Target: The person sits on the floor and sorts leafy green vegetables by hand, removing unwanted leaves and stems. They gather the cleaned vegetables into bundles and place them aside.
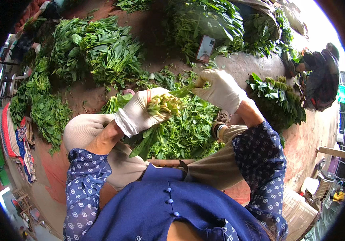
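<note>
My left hand (143, 111), in a white glove, holds a bunch of leafy greens (164, 104) with its pale cut stem ends facing up. A thin red band (149, 96) shows at that hand's thumb side. Large dark leaves (145, 144) hang below the fist. My right hand (220, 90), also gloved, pinches a few green stems (184, 90) that reach across to the bunch. Under both hands, between my knees, lies a heap of loose greens (184, 129). A small bundle with light green stems (112, 104) lies just beyond my left hand.
Large piles of greens lie ahead (109, 48) and at left (45, 102). A phone (205, 48) leans against a farther pile (202, 24). Stacked bundles (281, 102) lie at right, near a crouching person (320, 75). Striped cloth (12, 135) is at far left, a pale crate (299, 208) at lower right.
</note>
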Available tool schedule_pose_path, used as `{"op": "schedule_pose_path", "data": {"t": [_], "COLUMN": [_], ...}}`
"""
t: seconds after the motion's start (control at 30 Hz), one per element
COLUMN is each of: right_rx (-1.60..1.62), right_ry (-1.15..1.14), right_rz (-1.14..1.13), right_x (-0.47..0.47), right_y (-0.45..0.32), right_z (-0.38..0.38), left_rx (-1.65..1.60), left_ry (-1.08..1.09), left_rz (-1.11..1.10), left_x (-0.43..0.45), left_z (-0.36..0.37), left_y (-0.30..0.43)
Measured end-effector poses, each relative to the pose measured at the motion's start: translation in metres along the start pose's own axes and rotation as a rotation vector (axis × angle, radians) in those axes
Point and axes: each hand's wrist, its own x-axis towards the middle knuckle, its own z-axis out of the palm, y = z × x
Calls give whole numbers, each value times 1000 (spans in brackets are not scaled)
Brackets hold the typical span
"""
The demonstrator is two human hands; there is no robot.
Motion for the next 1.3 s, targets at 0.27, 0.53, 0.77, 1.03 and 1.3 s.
{"op": "schedule_pose_path", "data": {"t": [0.27, 0.53, 0.77, 1.03, 1.3], "right_rx": [-296, 716, 1055, -75, 1148], "right_ry": [80, -183, 177, 87, -78], "right_rz": [-80, 111, 284, -11, 106], "right_x": [1, 9, 13, 10, 16], "right_y": [12, -13, 0, 14, -28], "right_z": [-4, 1, -12, 11, 15], "left_rx": [-144, 1046, -97, 513, 382], "left_ry": [-18, 43, 50, 145, 167], "left_rz": [-12, 426, -28, 74, 40], "left_x": [-3, -2, -7, -14, -11], "left_z": [1, 13, -1, 6, 18], "left_y": [6, 10, 4, 24, 26]}}
